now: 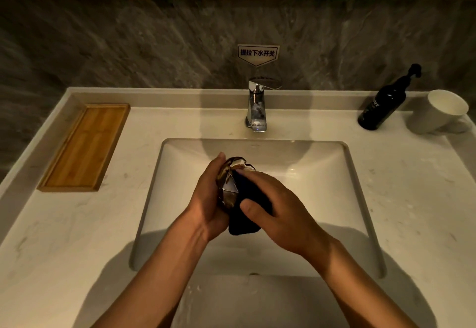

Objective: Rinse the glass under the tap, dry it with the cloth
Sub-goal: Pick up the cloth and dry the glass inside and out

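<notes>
Glass in left hand, mouth tilted away toward tap

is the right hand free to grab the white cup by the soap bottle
Probably not yet: the right hand is pressing the dark cloth against the glass. The cup itself stands unobstructed on the counter.

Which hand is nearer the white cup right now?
Right. The right hand is over the basin, on the white cup's side; the left hand is beside it, farther off.
</notes>
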